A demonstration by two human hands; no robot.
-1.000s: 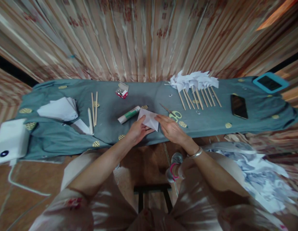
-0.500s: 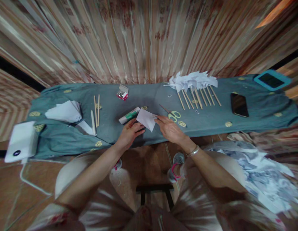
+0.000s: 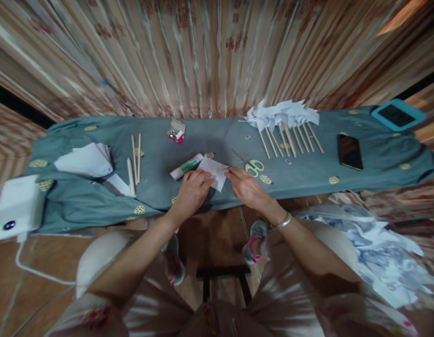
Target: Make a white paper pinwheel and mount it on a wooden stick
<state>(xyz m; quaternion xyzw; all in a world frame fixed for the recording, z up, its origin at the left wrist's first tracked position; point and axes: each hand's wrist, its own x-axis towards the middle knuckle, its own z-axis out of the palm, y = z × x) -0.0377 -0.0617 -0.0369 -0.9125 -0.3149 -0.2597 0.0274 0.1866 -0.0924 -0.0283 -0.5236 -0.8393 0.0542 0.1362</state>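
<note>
A small white paper square (image 3: 217, 172) lies between my hands near the table's front edge. My left hand (image 3: 193, 191) rests on its left side, fingers bent together over the paper. At the right corner, my right hand (image 3: 248, 188) pinches the paper between thumb and fingers. A glue tube with a green label (image 3: 186, 166) lies just behind my left hand. Scissors with light green handles (image 3: 254, 167) are open beside my right hand. Two small white slips lie farther right.
On the cloth-covered table (image 3: 217, 135) are stacked paper (image 3: 84, 160), sticks (image 3: 139, 158), a white pen-like stick (image 3: 130, 177), a red box (image 3: 176, 131), paper pinwheels on sticks (image 3: 285, 114), a phone (image 3: 349, 151) and a blue-framed tablet (image 3: 398, 115). A white device (image 3: 18, 206) stands left.
My left hand has moved up and right onto the paper, and its fingers have closed there. My right hand stays at the paper's right corner. The view has shifted slightly.
</note>
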